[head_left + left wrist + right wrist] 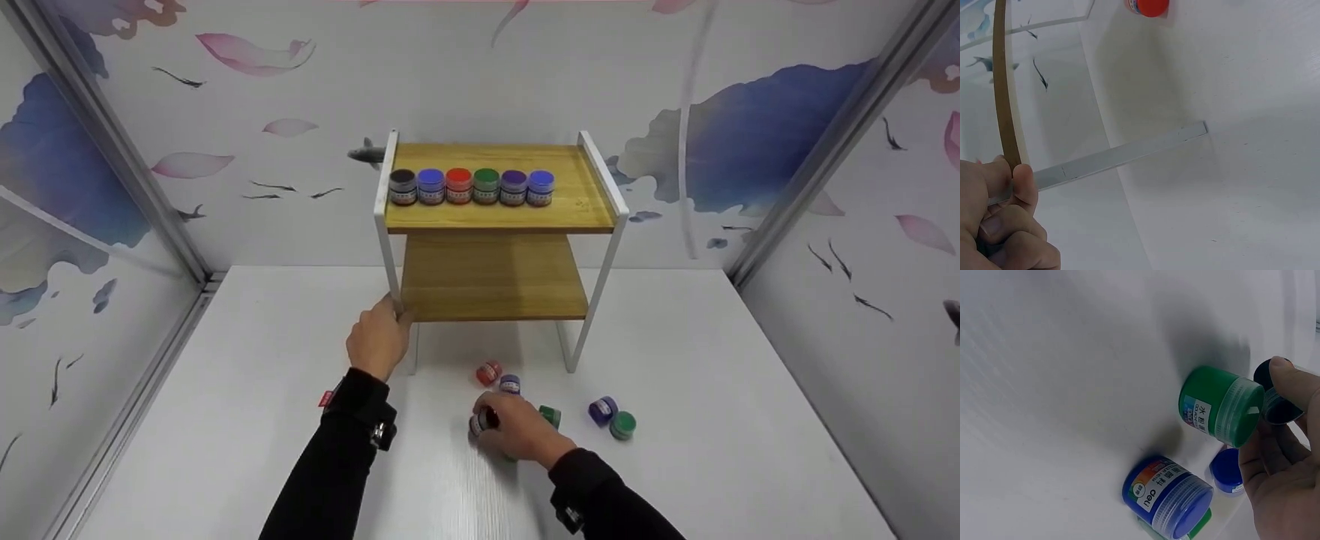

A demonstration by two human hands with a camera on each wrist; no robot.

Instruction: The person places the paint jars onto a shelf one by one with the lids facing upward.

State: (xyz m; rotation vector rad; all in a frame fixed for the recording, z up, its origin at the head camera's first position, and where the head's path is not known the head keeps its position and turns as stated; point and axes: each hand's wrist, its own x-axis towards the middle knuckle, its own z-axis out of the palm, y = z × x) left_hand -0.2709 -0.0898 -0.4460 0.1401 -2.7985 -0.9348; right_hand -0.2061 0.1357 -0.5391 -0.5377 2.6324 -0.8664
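Nearest the lens, the right hand (517, 433) curls its fingers round a small black-capped paint jar (480, 421) lying on the white table (247, 420), thumb (1292, 382) over the dark lid, so the grip is closed on that jar; just beside it in the right-wrist view lie a green jar (1216, 408) and a blue jar (1168, 495), both on their sides, with another blue cap (1225, 471) tucked behind; in the head view a red jar (488, 373) and a purple-capped one (510, 384) sit further toward the shelf (491, 277), and two more jars (613, 418) lie off to the right. The left hand (379, 341) pinches the shelf's front left corner, fingers (1022, 183) wrapped round the wooden edge and white frame; six jars (471, 187) stand in a row on the top tier. The held jar looks squat, smooth and round, so it could slip from the fingers; a knuckle brushing the neighbours would likely set them rolling; a tug on the frame might topple the upper row.
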